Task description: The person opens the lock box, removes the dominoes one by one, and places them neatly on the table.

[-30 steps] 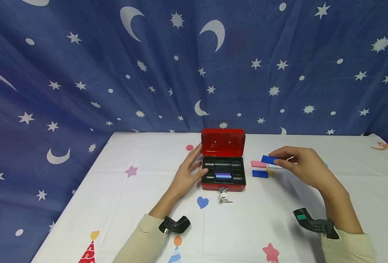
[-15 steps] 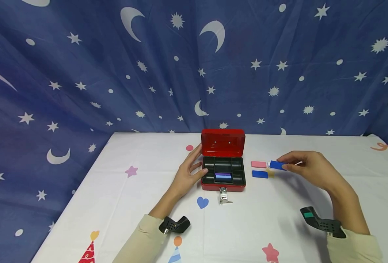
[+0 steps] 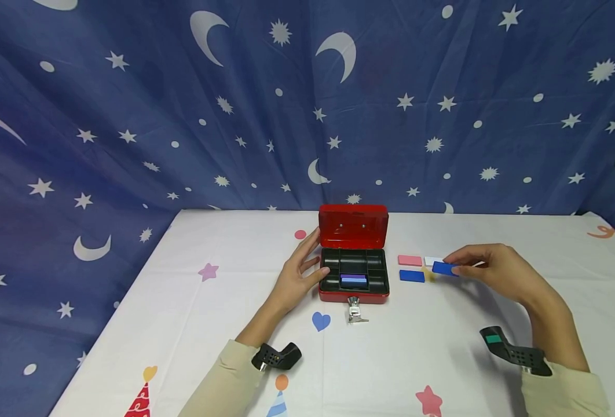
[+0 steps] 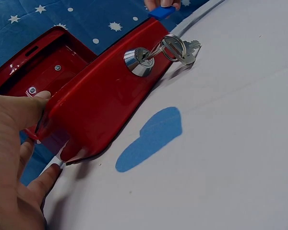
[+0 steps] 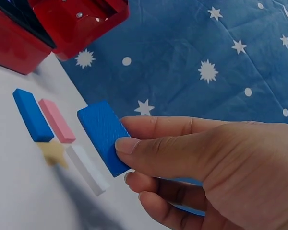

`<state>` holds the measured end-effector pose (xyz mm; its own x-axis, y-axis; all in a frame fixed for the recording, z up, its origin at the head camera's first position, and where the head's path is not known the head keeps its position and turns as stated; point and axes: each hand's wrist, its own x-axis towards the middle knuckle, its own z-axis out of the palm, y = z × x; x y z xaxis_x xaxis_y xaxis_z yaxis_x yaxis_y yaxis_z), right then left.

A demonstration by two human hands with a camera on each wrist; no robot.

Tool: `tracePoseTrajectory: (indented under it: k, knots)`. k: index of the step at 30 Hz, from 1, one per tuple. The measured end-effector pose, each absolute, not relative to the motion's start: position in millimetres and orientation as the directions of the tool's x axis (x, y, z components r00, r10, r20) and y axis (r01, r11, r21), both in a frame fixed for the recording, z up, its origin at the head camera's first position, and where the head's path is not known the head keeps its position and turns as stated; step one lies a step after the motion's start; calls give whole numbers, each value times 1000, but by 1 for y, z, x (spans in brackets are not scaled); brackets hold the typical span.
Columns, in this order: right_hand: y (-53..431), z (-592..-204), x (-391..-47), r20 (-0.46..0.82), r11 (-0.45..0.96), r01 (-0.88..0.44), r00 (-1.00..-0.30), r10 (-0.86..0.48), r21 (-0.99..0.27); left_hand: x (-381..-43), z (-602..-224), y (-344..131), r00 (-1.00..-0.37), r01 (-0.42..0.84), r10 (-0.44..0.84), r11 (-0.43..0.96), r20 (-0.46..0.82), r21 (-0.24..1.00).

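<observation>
Where the right hand hangs: thumb and fingers clamped on a blue block, which I see held above the bench, at 3 o'clock from the red box and just at 5 o'clock from the white block.
Left hand: at the box's 9 o'clock side and touching it, fingers spread apart along the outside, thumb over the near rim.
Box: standing on the bench, lid raised at 12 o'clock, lock at 6 o'clock (a ring of keys hangs there); something purple and pale blue sits in the near middle compartment of the black tray, too small for me to make out.
Loose blocks: also at the box's 3 o'clock lie the pink block, the second blue block at its 6 o'clock, and the white one at its 3 o'clock.
Backdrop: dark blue cloth with white moons and stars, at 12 o'clock beyond the bench.
</observation>
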<state>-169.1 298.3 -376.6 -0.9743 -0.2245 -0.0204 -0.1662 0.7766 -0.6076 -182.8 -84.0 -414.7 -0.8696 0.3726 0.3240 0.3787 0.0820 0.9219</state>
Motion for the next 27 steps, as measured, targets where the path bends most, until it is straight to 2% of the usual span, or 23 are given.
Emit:
tracePoseTrajectory:
  k: [13,27]
  knots:
    - [303,-392,-173,-84,771,-119,-972,-218,-625,-182,-415,-85,-874,371,368,81,318,925]
    - [303,-399,-174,-74,789,-132,-973,-219,-600,-182,-414,-84,-870,384,373,98,323,918]
